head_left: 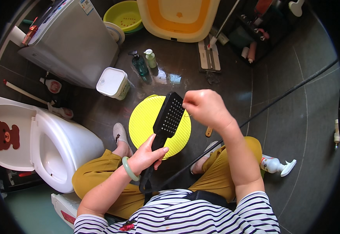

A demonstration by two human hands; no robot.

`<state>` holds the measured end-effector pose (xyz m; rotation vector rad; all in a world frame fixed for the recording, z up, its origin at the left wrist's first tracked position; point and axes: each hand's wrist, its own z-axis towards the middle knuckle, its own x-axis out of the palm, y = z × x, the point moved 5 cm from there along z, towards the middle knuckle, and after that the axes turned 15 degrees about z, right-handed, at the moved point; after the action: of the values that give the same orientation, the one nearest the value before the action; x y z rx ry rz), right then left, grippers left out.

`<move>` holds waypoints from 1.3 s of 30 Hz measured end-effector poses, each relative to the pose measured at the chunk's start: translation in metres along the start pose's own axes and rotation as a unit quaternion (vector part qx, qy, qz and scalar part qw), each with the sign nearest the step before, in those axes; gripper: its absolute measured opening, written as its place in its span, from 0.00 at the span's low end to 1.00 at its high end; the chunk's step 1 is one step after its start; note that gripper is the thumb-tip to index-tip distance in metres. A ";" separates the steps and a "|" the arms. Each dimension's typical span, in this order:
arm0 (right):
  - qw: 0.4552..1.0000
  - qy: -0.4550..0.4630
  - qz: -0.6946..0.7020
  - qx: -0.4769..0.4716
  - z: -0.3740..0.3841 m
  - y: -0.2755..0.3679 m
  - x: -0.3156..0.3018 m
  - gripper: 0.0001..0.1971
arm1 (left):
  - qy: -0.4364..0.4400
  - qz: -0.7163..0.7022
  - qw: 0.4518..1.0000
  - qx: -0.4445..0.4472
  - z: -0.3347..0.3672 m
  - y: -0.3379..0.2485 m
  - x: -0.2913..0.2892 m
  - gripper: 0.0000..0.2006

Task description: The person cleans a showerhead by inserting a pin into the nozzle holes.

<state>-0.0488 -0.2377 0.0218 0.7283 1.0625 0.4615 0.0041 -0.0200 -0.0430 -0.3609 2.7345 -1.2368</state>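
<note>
My left hand (144,156) is wrapped round the handle of a black handheld shower head (170,117). Its rectangular face, dotted with pale nozzles, is turned upward and tilted. At the far right edge of that face, my right hand (207,107) is closed in a pinch. A thin curved strand shows just below those fingers, but what they hold is too small to make out. Beneath the shower head lies a round yellow ribbed surface (142,121), partly covered by it. A black hose (271,102) runs from the upper right down toward my lap.
A white toilet (80,146) with raised lid stands left. Ahead are a white lidded tub (111,82), pump bottles (139,64), a grey appliance (68,43), an orange-and-white basin (177,19) and a flat mop (209,56). A spray bottle (273,164) sits by my right knee.
</note>
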 end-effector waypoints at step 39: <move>0.982 -0.015 0.151 0.113 -0.009 0.013 -0.005 0.08 | 0.144 -0.213 0.961 0.107 -0.013 -0.019 -0.003 0.17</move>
<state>-0.0594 -0.2289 0.0315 1.1037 0.9900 0.5924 0.0071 -0.0221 -0.0205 -0.8389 2.8044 -1.8017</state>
